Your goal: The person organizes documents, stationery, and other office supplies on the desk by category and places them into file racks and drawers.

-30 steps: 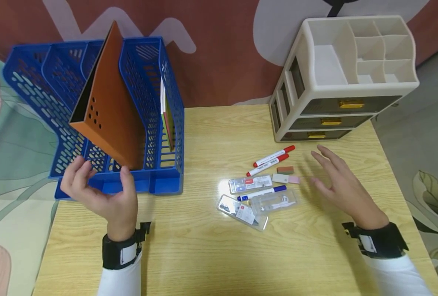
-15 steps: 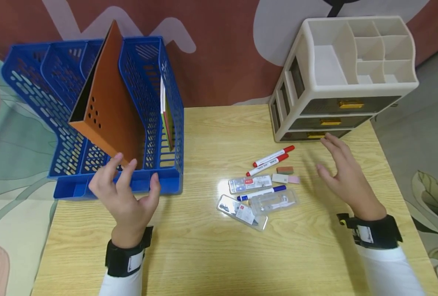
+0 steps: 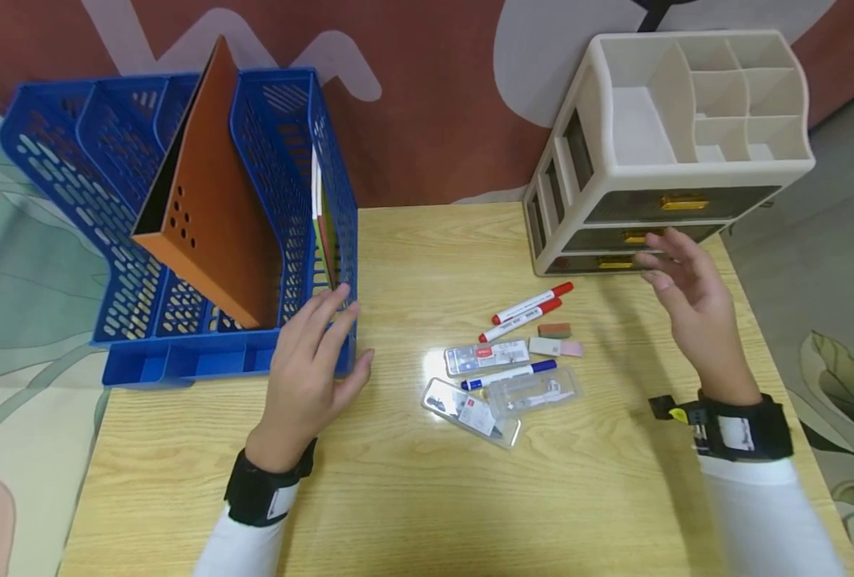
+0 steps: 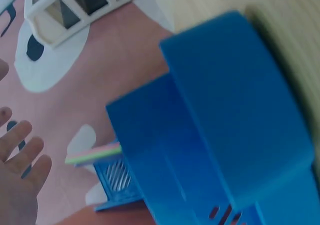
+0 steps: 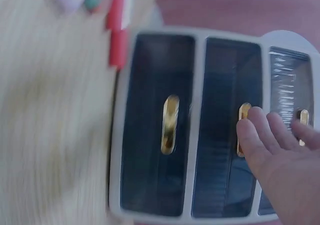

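Note:
In the head view my left hand hovers over the front right corner of the blue file rack, fingers loosely spread and holding nothing. An orange folder stands in the rack, and thin booklets lean in its right slot. My right hand is raised in front of the white drawer unit, its fingers near the middle drawer's gold handle. The right wrist view has those fingers overlapping that handle; whether they touch it I cannot tell. All its drawers look closed.
Between the hands lie two red markers, a blue marker, erasers, a reddish block and clear plastic cases. A patterned curtain hangs behind the wooden table.
My left hand has moved right along the rack's front, from near the orange folder to the right corner. My right hand has risen away from the table items toward the drawer handles.

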Motion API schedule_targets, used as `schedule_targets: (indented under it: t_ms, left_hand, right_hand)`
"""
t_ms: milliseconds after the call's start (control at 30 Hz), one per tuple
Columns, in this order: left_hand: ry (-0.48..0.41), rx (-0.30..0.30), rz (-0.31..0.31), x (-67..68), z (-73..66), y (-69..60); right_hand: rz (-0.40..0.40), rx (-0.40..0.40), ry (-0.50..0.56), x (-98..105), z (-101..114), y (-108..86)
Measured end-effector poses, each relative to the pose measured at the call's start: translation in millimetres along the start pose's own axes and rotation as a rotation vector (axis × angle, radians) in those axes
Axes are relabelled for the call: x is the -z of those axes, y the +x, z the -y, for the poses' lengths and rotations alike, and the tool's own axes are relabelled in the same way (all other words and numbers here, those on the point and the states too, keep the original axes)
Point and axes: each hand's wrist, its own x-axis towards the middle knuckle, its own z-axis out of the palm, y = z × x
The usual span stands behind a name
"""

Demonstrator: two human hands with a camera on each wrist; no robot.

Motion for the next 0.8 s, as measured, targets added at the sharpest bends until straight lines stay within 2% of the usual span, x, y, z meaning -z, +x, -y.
schedule_targets:
  t_ms: [100, 200, 233, 367, 600, 700, 800]
  left_hand:
    - [-0.027, -0.027, 0.065, -6.7, -2.4, -1.1]
    - [-0.037, -0.041, 0.109, -12.2, -6.0, -2.5]
    - [-0.042, -0.040, 0.124, -13.6, -7.1, -2.9]
    - [-0.061, -0.040, 0.196, -18.4, -10.8, -4.0]
    - [-0.047, -0.043, 0.391, -27.2, -13.0, -5.6]
    - [-0.048, -0.038, 0.422, -31.6, -12.4, -7.8]
    - [-0.049, -0.033, 0.435, -34.8, -12.2, -9.3]
  right_hand:
    - [-0.054, -0.050, 0.426, -1.5, 6.8, 7.5]
    - [-0.118, -0.102, 0.696, -2.1, 12.9, 14.0]
    - [-0.138, -0.128, 0.750, -2.1, 15.0, 15.8]
    - [-0.190, -0.246, 0.857, -0.6, 21.4, 21.3]
    - [-0.203, -0.405, 1.065, 4.7, 23.9, 32.8]
    - [-0.218, -0.452, 1.128, 6.3, 23.5, 38.5]
    - [-0.238, -0.466, 1.153, 6.8, 23.5, 43.7]
